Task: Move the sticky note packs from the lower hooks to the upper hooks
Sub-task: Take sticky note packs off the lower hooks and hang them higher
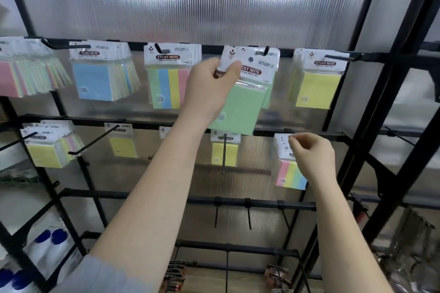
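L hand (pixel 212 83) pinches the white header card of a green sticky note pack (pixel 240 107), thumb on the front, fingers curled behind, at the upper rail (pixel 209 48) of the rack. The pack hangs tilted, header up and leaning left, green pad swinging down-right; its long axis runs roughly vertical w/ a slant. The header sits just beside the upper hook (pixel 265 51), which points out toward the camera; can't tell if the hole is on the hook. More green packs hang behind it on that hook.

R hand (pixel 309 157) is at the lower rail (pixel 262 131), near its right end, thumb and fingertips pinching the top of the header of a multicolour pack (pixel 289 173) w/ pink, yellow, green, blue stripes. That pack hangs upright, header up, long axis vertical, front of a small stack.

Upper rail also carries, L to R: pastel packs (pixel 28 76), blue packs (pixel 100 78), striped packs (pixel 169 83), yellow packs (pixel 316 85). Lower rail holds yellow packs at the left end (pixel 45 154), a single yellow pack (pixel 122 145) and another yellow pack (pixel 225 152) mid-rail.
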### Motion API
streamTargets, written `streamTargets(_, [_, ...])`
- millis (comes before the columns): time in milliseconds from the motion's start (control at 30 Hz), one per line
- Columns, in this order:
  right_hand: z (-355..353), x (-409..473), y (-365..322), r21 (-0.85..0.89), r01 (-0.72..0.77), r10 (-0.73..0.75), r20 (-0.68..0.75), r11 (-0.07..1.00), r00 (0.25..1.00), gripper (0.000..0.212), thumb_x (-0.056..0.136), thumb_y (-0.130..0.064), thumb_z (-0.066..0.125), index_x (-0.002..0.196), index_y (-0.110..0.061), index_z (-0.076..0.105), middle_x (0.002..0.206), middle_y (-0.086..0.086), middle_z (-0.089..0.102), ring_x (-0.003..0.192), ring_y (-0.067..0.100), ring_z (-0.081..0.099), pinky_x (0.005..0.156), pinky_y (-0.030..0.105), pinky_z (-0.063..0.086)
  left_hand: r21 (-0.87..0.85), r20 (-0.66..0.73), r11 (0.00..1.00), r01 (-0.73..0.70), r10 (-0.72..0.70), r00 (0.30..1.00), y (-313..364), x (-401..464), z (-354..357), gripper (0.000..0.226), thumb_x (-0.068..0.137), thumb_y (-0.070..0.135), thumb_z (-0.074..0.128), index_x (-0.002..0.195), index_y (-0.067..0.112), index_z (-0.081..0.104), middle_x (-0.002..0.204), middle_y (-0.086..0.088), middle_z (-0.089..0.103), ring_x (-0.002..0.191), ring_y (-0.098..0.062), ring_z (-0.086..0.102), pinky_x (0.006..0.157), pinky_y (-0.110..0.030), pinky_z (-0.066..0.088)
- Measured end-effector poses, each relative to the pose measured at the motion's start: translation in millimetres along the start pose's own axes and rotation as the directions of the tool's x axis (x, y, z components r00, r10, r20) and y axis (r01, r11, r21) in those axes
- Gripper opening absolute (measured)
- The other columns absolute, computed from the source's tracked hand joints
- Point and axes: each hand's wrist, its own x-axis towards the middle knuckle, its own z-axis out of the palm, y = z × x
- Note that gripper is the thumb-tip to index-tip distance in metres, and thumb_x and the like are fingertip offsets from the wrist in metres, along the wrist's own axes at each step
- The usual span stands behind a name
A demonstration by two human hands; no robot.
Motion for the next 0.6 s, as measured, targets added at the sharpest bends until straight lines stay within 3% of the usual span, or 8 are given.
streamTargets(67, [-2, -5, 9, 0.013, -0.045, 0.045, -0.013, 0.999, 0.999, 0.015, 0.09, -0.016, 0.055, 0.087, -0.017, 0.07, 0.086, -0.004, 0.068, 0.083, 0.015, 0.059, 0.068, 0.023, 0.04, -0.053, -0.003, 0.999, -0.011, 0.011, 1.0, 6, 7, 8, 0.024, 0.093, 0.021, 0.059, 0.07, 0.014, 0.062, 0.053, 0.015, 0.06, 0.048, -0.002, 0.054, 0.047, -0.02, 0.043])
streamTargets(100, [-3, -6, 12, 0.025, -0.062, 0.062, -0.019, 0.998, 0.998, 0.015, 0.09, -0.016, 0.056, 0.085, -0.018, 0.069, 0.086, -0.004, 0.068, 0.083, 0.015, 0.06, 0.069, 0.024, 0.041, -0.077, -0.016, 0.997, -0.015, 0.013, 1.0, 8, 11, 12, 0.019, 0.092, 0.022, 0.06, 0.079, 0.009, 0.067, 0.067, 0.006, 0.068, 0.061, -0.014, 0.064, 0.055, -0.032, 0.053])
streamTargets(167, [-4, -10, 15, 0.048, -0.078, 0.08, -0.029, 0.996, 0.996, 0.014, 0.089, -0.016, 0.056, 0.084, -0.018, 0.069, 0.086, -0.005, 0.068, 0.085, 0.015, 0.061, 0.073, 0.025, 0.042, -0.092, -0.037, 0.996, -0.021, 0.018, 0.999, 12, 18, 21, 0.018, 0.09, 0.024, 0.062, 0.082, 0.009, 0.068, 0.08, -0.007, 0.071, 0.078, -0.029, 0.068, 0.067, -0.045, 0.054])
streamTargets(267, [-3, -13, 16, 0.064, -0.082, 0.084, -0.032, 0.995, 0.996, 0.015, 0.089, -0.016, 0.056, 0.086, -0.016, 0.071, 0.086, -0.006, 0.069, 0.086, 0.014, 0.061, 0.073, 0.025, 0.042, -0.077, -0.057, 0.997, -0.022, 0.018, 0.998, 17, 27, 33, 0.018, 0.089, 0.026, 0.064, 0.074, 0.017, 0.065, 0.077, -0.002, 0.07, 0.075, -0.026, 0.066, 0.066, -0.04, 0.053])
streamTargets(400, [-4, -13, 17, 0.08, -0.08, 0.083, -0.031, 0.994, 0.996, 0.015, 0.089, -0.014, 0.056, 0.086, -0.016, 0.071, 0.085, -0.005, 0.069, 0.085, 0.013, 0.061, 0.071, 0.024, 0.041, -0.105, -0.114, 0.994, -0.016, 0.004, 0.993, 14, 35, 41, 0.03, 0.088, 0.028, 0.064, 0.082, -0.001, 0.066, 0.083, -0.017, 0.069, 0.071, -0.026, 0.062, 0.066, -0.041, 0.051])
streamTargets(500, [-5, -14, 17, 0.082, -0.079, 0.081, -0.025, 0.993, 0.996, 0.015, 0.089, -0.014, 0.056, 0.085, -0.016, 0.071, 0.085, -0.005, 0.069, 0.085, 0.012, 0.061, 0.068, 0.023, 0.041, -0.118, -0.121, 0.993, 0.011, -0.025, 0.992, 10, 31, 42, 0.024, 0.09, 0.025, 0.062, 0.081, 0.003, 0.062, 0.076, -0.009, 0.06, 0.068, -0.015, 0.051, 0.06, -0.027, 0.039])
streamTargets(600, [-5, -14, 17, 0.088, -0.083, 0.085, -0.019, 0.993, 0.996, 0.016, 0.089, -0.014, 0.055, 0.085, -0.015, 0.071, 0.086, -0.004, 0.069, 0.086, 0.013, 0.06, 0.071, 0.024, 0.04, -0.116, -0.125, 0.993, 0.013, -0.027, 0.992, 8, 27, 43, 0.031, 0.09, 0.027, 0.062, 0.083, -0.003, 0.064, 0.073, -0.009, 0.056, 0.066, -0.014, 0.047, 0.058, -0.025, 0.035])
